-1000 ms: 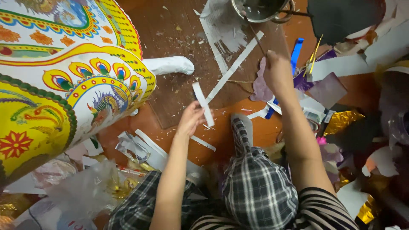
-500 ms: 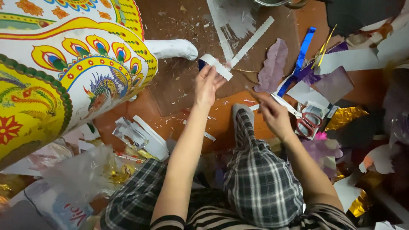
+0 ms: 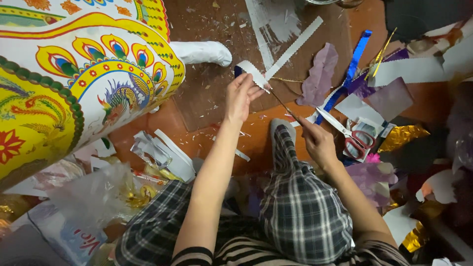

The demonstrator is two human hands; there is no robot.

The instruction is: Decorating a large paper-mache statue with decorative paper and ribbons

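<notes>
While the left hand (image 3: 242, 96) pinches a short white scalloped paper strip (image 3: 252, 74) between thumb and fingers (image 3: 256, 91), lifted above the floor, the right hand (image 3: 318, 143) holds its fingers pressed together on the near end of a thin stick (image 3: 283, 105) whose tip reaches up to the strip. Half a second ago the right hand was down by the scissors and the left held the strip alone; now stick and strip meet, which I judge to be the start of working the paper with the stick. Just right of the right hand lie red-handled scissors (image 3: 347, 134) on the orange floor (image 3: 197, 125), near a blue foil strip (image 3: 352, 69) and a lilac paper piece (image 3: 320, 74). A long white scalloped strip (image 3: 295, 47) lies beyond on brown cardboard (image 3: 207, 83). To the left the big painted yellow paper form (image 3: 74, 74) crowds close; scraps hem the right. Open room remains only on the cardboard ahead, between the hands and that long strip.
</notes>
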